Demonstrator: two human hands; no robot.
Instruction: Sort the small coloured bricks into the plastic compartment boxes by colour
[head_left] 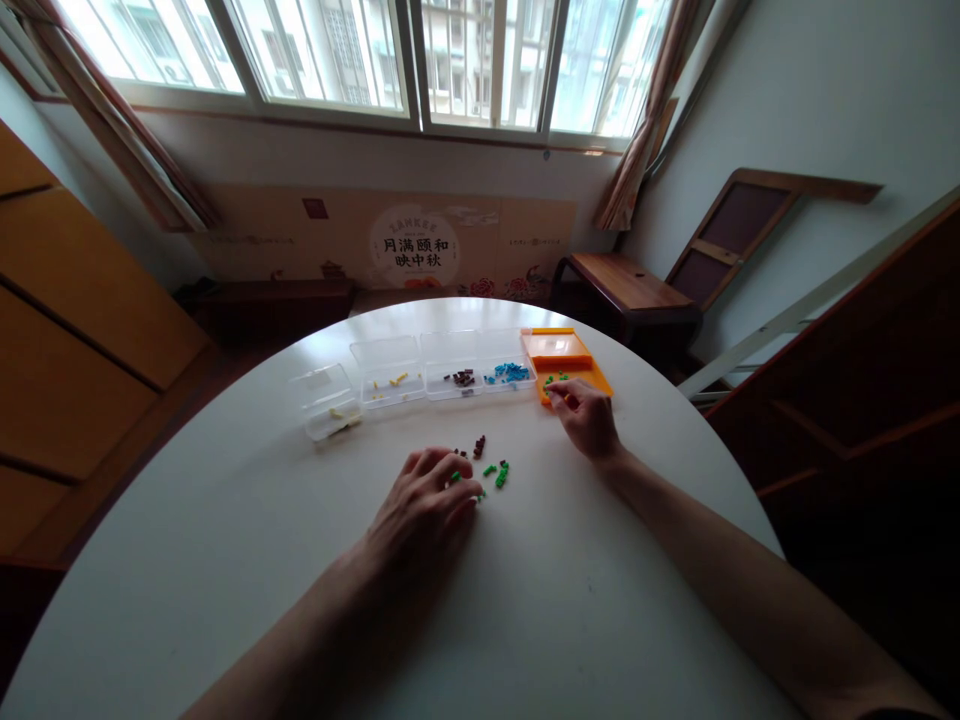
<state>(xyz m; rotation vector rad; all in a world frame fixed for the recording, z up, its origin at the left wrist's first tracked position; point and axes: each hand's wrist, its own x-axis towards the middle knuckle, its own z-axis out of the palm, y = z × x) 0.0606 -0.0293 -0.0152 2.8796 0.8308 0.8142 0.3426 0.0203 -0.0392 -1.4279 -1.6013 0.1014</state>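
My left hand [429, 490] rests over the table with its fingers curved and apart, next to some loose toy bricks. A small green brick [455, 477] shows between its fingers; whether they touch it I cannot tell. Just right of it lie a green brick cluster [502, 476] and a dark brown brick cluster [479, 447]. My right hand [585, 412] reaches into the orange box [596, 374], thumb and forefinger pinched at a green brick [548, 388]. More green bricks [556, 378] lie beside those fingertips.
Along the far side stand clear open boxes with yellow bricks [397, 380], brown bricks [463, 378] and blue bricks [511, 372]. A smaller clear box [319, 378] with pale yellow pieces is at the left. The white round table [247, 500] ends beyond the boxes; a wooden chair [630, 283] stands behind.
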